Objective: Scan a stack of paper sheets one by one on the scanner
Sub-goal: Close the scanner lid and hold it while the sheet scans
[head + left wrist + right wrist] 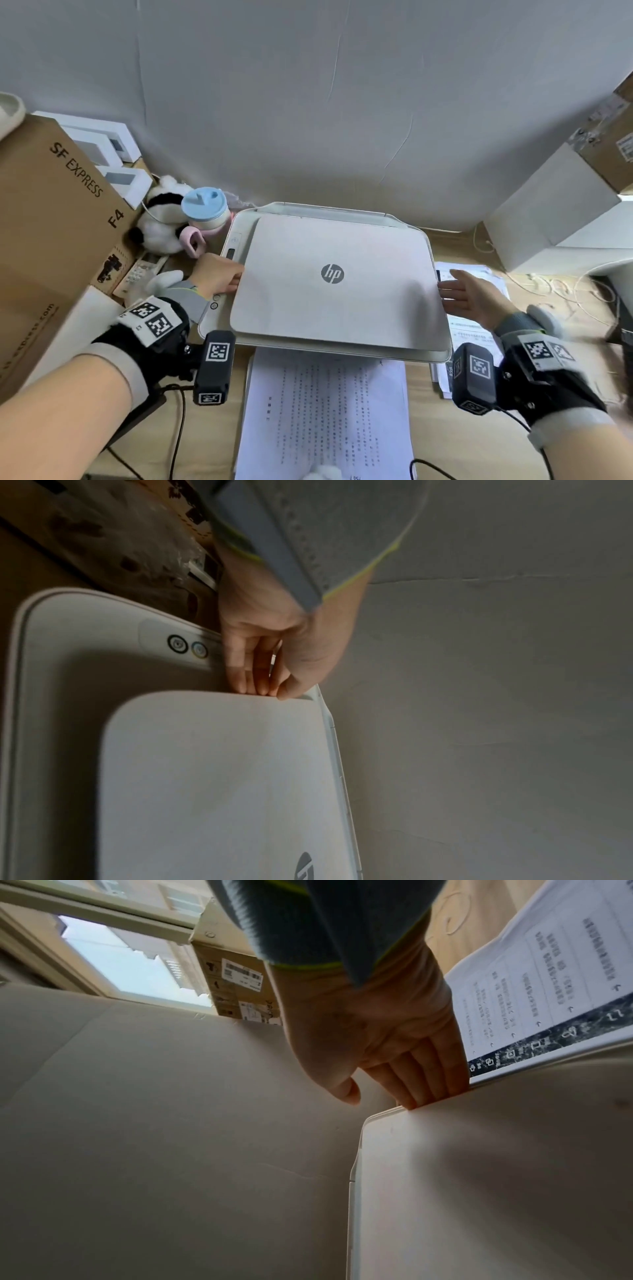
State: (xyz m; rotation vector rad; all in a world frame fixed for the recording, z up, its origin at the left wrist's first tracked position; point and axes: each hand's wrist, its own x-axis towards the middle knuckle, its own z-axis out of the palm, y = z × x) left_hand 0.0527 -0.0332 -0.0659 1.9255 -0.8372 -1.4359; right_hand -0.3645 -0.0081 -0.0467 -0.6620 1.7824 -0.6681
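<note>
A white HP scanner point(219, 308) sits mid-desk, and its lid point(342, 308) lies low over the bed. My left hand point(236, 279) pinches the lid's left edge; in the left wrist view the fingertips point(255, 688) tuck at the edge of the lid point(222, 777) with the thumb on top. My right hand point(448, 294) is flat and open at the lid's right edge, straight fingers point(428, 1080) slipped under the lid point(496, 1177), thumb apart. A printed sheet stack point(325, 411) lies in front of the scanner. More printed papers point(476, 335) lie to its right.
A brown SF Express carton point(51, 212) crowds the left side. A plush toy point(161, 219) and a blue-lidded cup point(205, 209) stand by the scanner's back left corner. White boxes point(548, 205) and loose cables point(548, 284) fill the right. A grey wall is behind.
</note>
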